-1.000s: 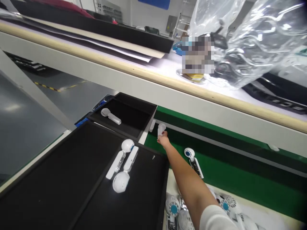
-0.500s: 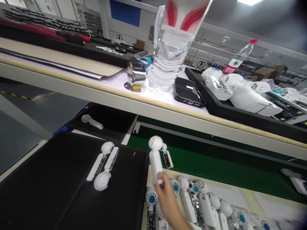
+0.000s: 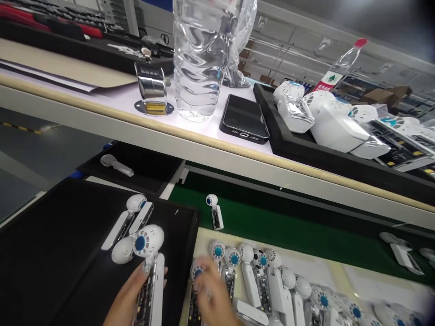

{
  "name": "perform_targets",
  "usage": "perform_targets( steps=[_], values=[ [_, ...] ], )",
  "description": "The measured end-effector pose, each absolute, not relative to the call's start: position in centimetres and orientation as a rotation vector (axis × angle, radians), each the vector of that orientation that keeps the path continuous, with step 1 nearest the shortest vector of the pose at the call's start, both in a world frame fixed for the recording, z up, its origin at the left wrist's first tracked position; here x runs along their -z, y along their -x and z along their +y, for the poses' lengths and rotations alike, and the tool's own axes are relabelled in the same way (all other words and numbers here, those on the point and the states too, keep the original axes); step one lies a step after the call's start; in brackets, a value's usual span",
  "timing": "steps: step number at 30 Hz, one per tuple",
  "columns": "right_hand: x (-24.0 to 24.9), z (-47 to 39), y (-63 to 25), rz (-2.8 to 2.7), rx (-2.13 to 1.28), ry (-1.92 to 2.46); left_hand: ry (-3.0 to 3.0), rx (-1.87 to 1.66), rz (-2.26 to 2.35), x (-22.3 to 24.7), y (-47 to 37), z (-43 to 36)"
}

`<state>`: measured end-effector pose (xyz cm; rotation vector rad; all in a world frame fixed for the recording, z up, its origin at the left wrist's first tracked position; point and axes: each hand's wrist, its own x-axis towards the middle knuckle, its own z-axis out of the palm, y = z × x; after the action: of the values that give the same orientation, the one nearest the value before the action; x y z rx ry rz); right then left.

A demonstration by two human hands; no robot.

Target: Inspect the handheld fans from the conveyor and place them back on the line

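Observation:
My left hand (image 3: 127, 294) is wrapped round the handle of a white handheld fan (image 3: 148, 242). The fan's round head with a blue centre points up, and its handle shows a dark inside with electronic parts. Behind it, two similar fans (image 3: 113, 231) lie side by side on a black foam tray (image 3: 68, 253). My right hand (image 3: 212, 292), smeared by motion, is at the left end of a row of fans, by a fan with a blue-centred head (image 3: 197, 271). Whether its fingers grip that fan cannot be made out.
Several white fans (image 3: 251, 276) fill the pale board at lower right. Beyond runs a green belt (image 3: 272, 217) with another fan (image 3: 215, 212) on it. The shelf above bears a phone (image 3: 245, 118), a water bottle (image 3: 200, 68), a metal cup-shaped item (image 3: 151, 86) and a black tray (image 3: 292, 145).
My right hand held a white fan raised near the belt; now it is lower, by the row. My left hand has come into view holding a fan. The camera view has shifted.

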<state>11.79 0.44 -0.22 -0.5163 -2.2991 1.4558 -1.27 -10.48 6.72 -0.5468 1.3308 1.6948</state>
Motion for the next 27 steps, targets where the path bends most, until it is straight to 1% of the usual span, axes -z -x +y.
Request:
perform_targets(
  steps=[1,3,5,7,10,13,16,20,24,26,27],
  values=[
    [0.2,3.2,-10.8,-2.332,-1.358,0.577,0.579,-1.758,1.271,-6.5,1.0,-10.4],
    [0.6,9.1,-8.0,-2.393,-1.119,1.077,0.637,-1.877,1.124,-6.3,0.3,-10.6],
    [2.0,14.4,-4.6,-2.378,-1.083,1.300,0.706,-1.898,0.994,-6.4,-0.4,-11.0],
    [4.1,18.0,-1.4,-2.383,-1.128,1.447,0.751,-1.830,0.926,-6.8,-1.1,-11.5],
    [6.7,19.9,1.6,-2.363,-1.295,1.552,0.650,-1.831,1.018,-7.9,-2.0,-12.1],
    [6.8,19.6,1.9,-2.249,-1.558,1.493,0.597,-1.879,1.231,-9.1,-2.2,-12.5],
    [4.5,18.2,-0.4,-2.026,-1.871,1.273,0.621,-1.848,1.339,-10.0,-1.9,-13.3],
    [-0.9,14.4,-5.2,-1.726,-2.145,1.044,0.554,-1.834,1.219,-11.1,-1.6,-14.2],
    [-6.3,9.2,-8.5,-1.294,-2.423,1.002,0.341,-1.772,1.132,-12.3,-1.6,-14.2],
    [-8.2,6.6,-9.5,-1.085,-2.474,1.026,0.255,-1.730,1.149,-12.9,-1.6,-13.8],
    [-9.0,5.4,-10.0,-1.047,-2.448,1.060,0.227,-1.711,1.146,-13.2,-1.7,-13.7]
  ],
)
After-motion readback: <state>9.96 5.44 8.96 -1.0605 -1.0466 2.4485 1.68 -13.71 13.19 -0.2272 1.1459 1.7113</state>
